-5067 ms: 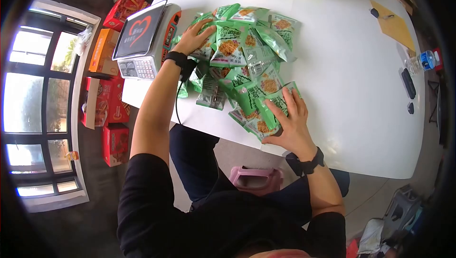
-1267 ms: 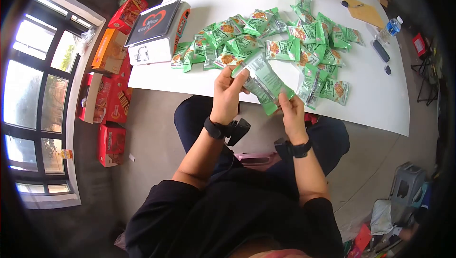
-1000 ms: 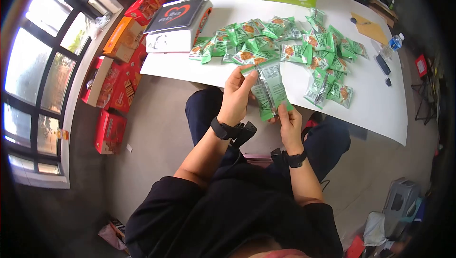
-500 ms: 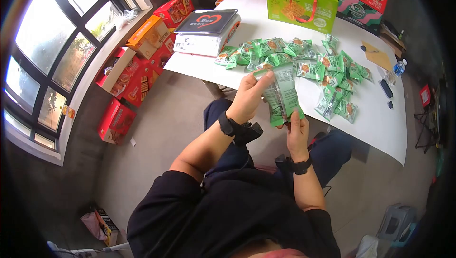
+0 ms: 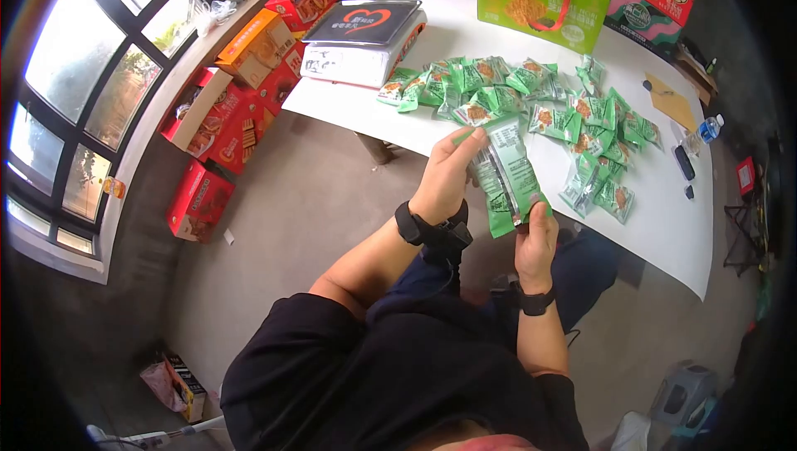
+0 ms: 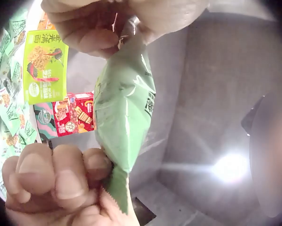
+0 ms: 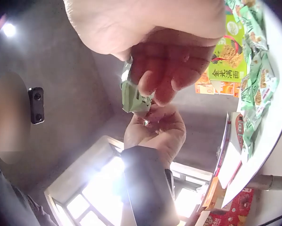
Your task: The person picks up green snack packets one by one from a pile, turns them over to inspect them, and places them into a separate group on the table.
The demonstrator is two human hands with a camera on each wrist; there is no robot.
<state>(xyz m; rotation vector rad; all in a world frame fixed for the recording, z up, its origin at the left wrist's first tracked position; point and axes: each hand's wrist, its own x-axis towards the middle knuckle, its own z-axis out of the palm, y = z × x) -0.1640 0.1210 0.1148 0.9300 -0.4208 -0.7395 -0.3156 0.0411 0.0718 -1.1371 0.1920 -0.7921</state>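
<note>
In the head view one green snack packet (image 5: 506,170) is held in the air in front of the table's near edge, its printed back facing up. The left hand (image 5: 442,177) pinches its upper left end, thumb on top. At the lower right end, the right hand (image 5: 535,245) pinches it between thumb and fingers. The left wrist view shows the packet (image 6: 124,108) side-on, with the left hand (image 6: 117,23) above and the right hand (image 6: 61,183) below. The right wrist view shows part of the packet (image 7: 135,95) below the right hand (image 7: 164,42).
Many green packets (image 5: 596,110) lie spread on the white table (image 5: 664,227). A scale (image 5: 357,48) stands at the back left, a green carton (image 5: 540,4) at the back. A bottle (image 5: 710,129) and a black object (image 5: 684,163) lie at the right. Red boxes (image 5: 201,202) line the window wall.
Earlier both hands were on a heaped pile of packets. The packets are now spread out, and both hands hold one up off the table. The head view has shifted, showing more of the table's back.
</note>
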